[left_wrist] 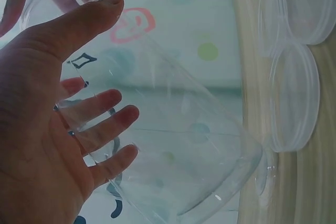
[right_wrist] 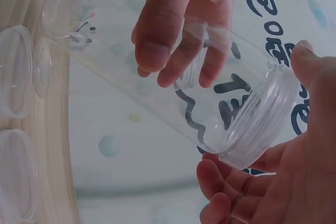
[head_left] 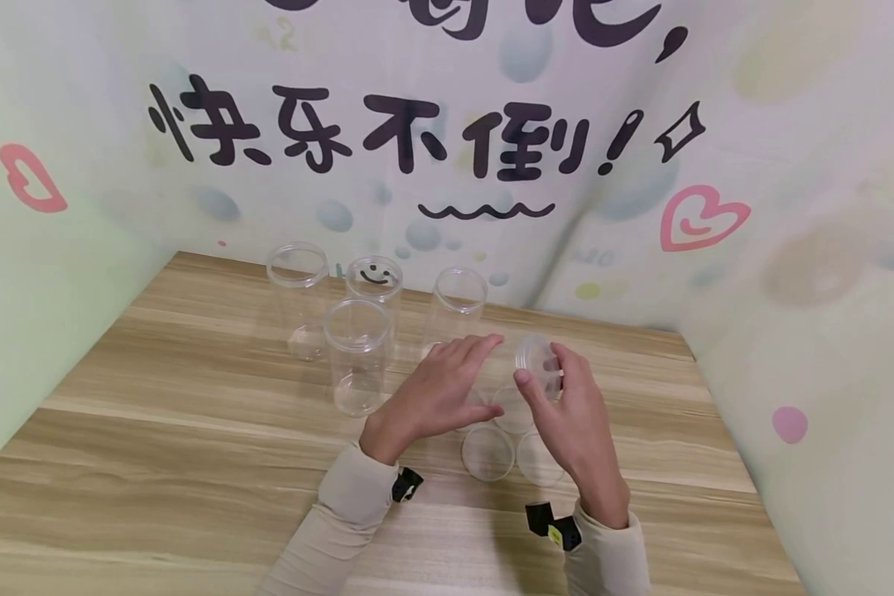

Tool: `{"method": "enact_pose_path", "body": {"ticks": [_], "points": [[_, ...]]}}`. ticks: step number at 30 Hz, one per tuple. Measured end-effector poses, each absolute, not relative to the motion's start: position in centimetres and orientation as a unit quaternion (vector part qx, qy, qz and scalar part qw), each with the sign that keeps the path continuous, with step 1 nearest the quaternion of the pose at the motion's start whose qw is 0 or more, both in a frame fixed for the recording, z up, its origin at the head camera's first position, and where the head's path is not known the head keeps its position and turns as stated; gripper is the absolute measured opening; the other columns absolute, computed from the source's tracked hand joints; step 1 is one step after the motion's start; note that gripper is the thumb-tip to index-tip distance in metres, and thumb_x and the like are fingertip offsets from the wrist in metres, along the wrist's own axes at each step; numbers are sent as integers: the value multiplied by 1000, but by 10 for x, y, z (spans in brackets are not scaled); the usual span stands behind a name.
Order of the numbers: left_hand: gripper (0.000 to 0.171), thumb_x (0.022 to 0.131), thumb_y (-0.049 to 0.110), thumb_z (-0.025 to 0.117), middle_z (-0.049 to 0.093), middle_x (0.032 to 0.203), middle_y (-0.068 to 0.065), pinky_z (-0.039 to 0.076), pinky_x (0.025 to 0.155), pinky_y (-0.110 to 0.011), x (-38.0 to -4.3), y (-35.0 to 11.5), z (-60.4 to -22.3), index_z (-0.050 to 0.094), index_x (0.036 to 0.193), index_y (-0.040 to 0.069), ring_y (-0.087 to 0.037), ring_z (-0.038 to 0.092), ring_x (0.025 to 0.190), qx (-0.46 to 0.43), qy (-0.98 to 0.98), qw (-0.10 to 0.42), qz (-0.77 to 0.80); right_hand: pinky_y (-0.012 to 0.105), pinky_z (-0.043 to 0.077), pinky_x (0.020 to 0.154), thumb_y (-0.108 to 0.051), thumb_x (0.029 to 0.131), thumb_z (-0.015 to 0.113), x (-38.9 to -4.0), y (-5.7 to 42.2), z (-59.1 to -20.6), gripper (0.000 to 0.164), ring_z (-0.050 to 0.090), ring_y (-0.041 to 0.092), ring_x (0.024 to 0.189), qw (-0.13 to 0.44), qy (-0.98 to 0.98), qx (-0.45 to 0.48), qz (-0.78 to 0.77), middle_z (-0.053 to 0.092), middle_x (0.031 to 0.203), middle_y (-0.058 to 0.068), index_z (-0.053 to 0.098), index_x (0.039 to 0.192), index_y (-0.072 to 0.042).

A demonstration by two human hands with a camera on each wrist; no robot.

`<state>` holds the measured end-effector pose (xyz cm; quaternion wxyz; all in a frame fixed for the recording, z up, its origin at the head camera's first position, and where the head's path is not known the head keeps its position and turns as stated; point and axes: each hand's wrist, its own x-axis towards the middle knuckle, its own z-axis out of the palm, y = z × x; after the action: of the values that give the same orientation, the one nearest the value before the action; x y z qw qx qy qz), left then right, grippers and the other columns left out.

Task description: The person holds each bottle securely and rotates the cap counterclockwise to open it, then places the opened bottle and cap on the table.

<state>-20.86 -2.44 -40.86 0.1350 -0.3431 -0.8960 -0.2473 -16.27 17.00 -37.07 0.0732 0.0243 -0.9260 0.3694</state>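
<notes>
A clear plastic jar (left_wrist: 178, 114) is held tilted above the table between both hands. My left hand (head_left: 439, 389) is around the jar's body, its thumb on one side and its spread fingers on the other. At the jar's ridged end, my right hand (head_left: 577, 414) grips a translucent lid (right_wrist: 265, 119) between thumb and fingers. How tightly the lid sits cannot be seen. Beneath the hands lie several round clear lids, one lid (head_left: 487, 453) near my left wrist and another lid (head_left: 540, 459) partly covered by my right hand.
Several clear jars stand upright to the left and back: a front jar (head_left: 358, 356), a far-left jar (head_left: 298, 298), a middle jar (head_left: 375, 281) and a jar (head_left: 459, 294) behind my left hand. The wood-grain table (head_left: 156, 447) meets a printed backdrop (head_left: 603, 248).
</notes>
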Motion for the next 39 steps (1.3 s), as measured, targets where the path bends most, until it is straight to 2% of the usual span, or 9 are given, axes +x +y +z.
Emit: {"method": "enact_pose_path", "body": {"ticks": [13, 23, 33, 39], "points": [[87, 81, 46, 79, 52, 143, -8, 41, 107, -47, -210, -25, -410, 39, 149, 9, -22, 48, 133, -344, -899, 125, -240, 39, 48, 82, -50, 93, 63, -163, 174, -367, 72, 56, 28, 109, 47, -921, 38, 384, 52, 131, 10, 42, 144, -5], [87, 79, 44, 81, 53, 142, -6, 41, 106, -46, -210, -25, -410, 40, 148, 11, -21, 50, 131, -352, -896, 117, -245, 36, 48, 81, -44, 93, 65, -161, 181, -365, 68, 56, 29, 111, 38, -920, 60, 386, 53, 131, 9, 42, 144, -7], [86, 79, 41, 82, 51, 145, -4, 38, 110, -48, -211, -27, -410, 40, 148, 12, -21, 48, 133, -359, -892, 91, -260, 30, 46, 77, -36, 91, 69, -159, 184, -362, 65, 57, 28, 112, 30, -918, 80, 387, 53, 135, 7, 42, 144, -8], [86, 79, 40, 82, 51, 145, -4, 38, 110, -50, -210, -29, -409, 39, 149, 13, -21, 48, 133, -361, -889, 83, -270, 33, 47, 80, -30, 89, 71, -158, 184, -361, 66, 56, 28, 113, 31, -914, 92, 394, 52, 136, 8, 42, 144, -7]]}}
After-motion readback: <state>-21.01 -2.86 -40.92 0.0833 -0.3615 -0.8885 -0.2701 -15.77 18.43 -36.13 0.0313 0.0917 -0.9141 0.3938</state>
